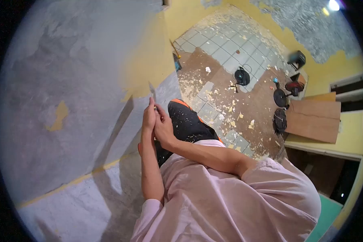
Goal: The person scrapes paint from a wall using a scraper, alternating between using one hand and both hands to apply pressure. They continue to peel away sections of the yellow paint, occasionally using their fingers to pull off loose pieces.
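My left hand and my right hand are clasped together around the handle of a scraper. Its thin blade points up and touches the wall at the lower edge of a patch of yellow paint. Left of the blade the wall is bare grey, with a small yellow spot left on it. The handle is mostly hidden inside my hands. My pink sleeves and dark trousers with orange trim fill the lower middle of the view.
The tiled floor below is strewn with paint flakes. On it stand a round black device, a black fan and a dark box. Plywood boards lie at the right. A thin yellow line crosses the lower wall.
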Demonstrator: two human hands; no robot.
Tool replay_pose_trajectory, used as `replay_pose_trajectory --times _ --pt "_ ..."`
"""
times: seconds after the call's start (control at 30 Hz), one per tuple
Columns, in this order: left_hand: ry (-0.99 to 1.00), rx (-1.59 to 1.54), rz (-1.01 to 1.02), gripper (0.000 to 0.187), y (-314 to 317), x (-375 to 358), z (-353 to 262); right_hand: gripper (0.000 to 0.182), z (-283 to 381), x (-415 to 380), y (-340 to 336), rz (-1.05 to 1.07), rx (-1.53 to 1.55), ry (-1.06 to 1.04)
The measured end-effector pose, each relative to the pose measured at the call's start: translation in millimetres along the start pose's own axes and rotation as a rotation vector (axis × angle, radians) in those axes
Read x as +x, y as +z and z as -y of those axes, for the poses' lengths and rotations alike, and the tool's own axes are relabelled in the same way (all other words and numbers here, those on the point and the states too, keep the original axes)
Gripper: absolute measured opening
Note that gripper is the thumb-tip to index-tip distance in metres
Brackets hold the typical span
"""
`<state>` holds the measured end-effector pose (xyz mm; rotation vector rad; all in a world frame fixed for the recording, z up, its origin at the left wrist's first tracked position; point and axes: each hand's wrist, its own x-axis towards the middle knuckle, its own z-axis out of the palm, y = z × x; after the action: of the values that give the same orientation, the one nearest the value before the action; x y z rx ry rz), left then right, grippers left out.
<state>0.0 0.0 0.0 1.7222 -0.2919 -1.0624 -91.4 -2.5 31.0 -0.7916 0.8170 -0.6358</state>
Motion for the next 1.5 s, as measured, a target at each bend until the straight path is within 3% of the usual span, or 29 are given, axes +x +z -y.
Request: replay_pose_trajectory --times 0.07,0.1,0.17,0.23,0.3,0.37,0.43,0.47,0.5,0.57,0.63,0.73,0.8,0.9,0.97,1.03,1.07,1.13,1.17,1.23,1.3,1.33,1.37,1.43,1.47,1.5 --pt "0.032 -0.005 -0.078 0.046 2 -5 -23 0.04 1 14 12 -0.054 0.026 0.065" --pt "-0.015 -0.118 -0.055 0.046 35 -1 -4 0.039 0 24 -19 -0.122 -0.071 0.125" --pt "-0.258 -0.069 -0.031 0.049 12 4 -18 0.04 -9 22 -1 -0.072 0.133 0.192" --pt "-0.138 0.211 -0.144 0.05 1 -3 -3 0.04 -15 5 0 -0.022 0.066 0.152" --pt "-0.003 0.056 -0.215 0.047 6 -8 47 0.038 -28 -10 -17 -0.028 -0.086 0.228" --pt "-0.04 -0.054 -0.051 0.044 -2 -9 59 0.037 -41 -10 -18 -0.057 -0.048 0.192" --pt "-0.01 -0.021 -0.098 0.041 1 -2 28 0.037 -25 0 -6 -0.041 0.03 0.175" --pt "0.029 -0.031 -0.093 0.042 4 4 -1 0.036 -30 20 -2 -0.008 0.07 0.062" --pt "0.066 -0.047 -0.087 0.044 6 8 -18 0.036 -2 27 8 -0.04 0.097 0.183" --pt "0.007 0.039 -0.092 0.046 6 10 -26 0.036 -14 29 14 -0.066 0.141 0.038" --pt "-0.039 0.132 -0.101 0.049 4 14 -13 0.035 -6 13 7 -0.053 0.103 0.073" --pt "0.081 0.218 -0.152 0.051 5 4 34 0.036 -23 -3 -12 -0.037 -0.009 0.132" --pt "-0.017 0.046 -0.207 0.054 8 -14 43 0.036 -20 -9 -17 -0.041 -0.049 0.196" --pt "0.041 0.068 -0.241 0.056 6 -11 37 0.036 -14 -8 -15 0.015 -0.167 0.283" --pt "-0.016 0.027 -0.185 0.058 1 11 18 0.035 -6 11 -3 0.005 -0.129 0.092" --pt "-0.163 0.089 -0.121 0.059 8 5 -25 0.034 -7 16 -4 0.015 -0.136 0.113" --pt "-0.171 0.076 -0.128 0.059 9 6 -10 0.033 -8 17 -6 0.02 -0.129 0.13" --pt "-0.004 0.034 -0.241 0.06 8 20 31 0.033 -3 14 -18 0.13 -0.168 0.24" --pt "-0.045 -0.245 -0.282 0.06 17 10 44 0.034 -2 15 -30 0.21 -0.306 0.316" --pt "-0.211 -0.45 -0.31 0.059 22 -3 78 0.037 -10 16 -57 0.381 -0.651 0.238" --pt "-0.357 -0.975 -0.12 0.057 29 -23 95 0.041 -4 7 -74 0.447 -0.822 0.208" --pt "-0.321 -1.055 -0.192 0.054 37 -46 63 0.045 -2 5 -80 0.505 -0.991 0.18" --pt "-0.323 -1.068 -0.196 0.054 40 -41 67 0.045 -9 8 -85 0.512 -1.002 0.185" --pt "-0.2 -1.012 -0.055 0.05 39 -34 59 0.046 -3 3 -73 0.436 -0.78 -0.098" --pt "-0.179 -0.937 -0.032 0.049 36 -35 56 0.048 9 1 -72 0.404 -0.628 0.153" --pt "-0.174 -0.941 -0.038 0.049 34 -33 53 0.048 17 2 -65 0.413 -0.63 0.153"
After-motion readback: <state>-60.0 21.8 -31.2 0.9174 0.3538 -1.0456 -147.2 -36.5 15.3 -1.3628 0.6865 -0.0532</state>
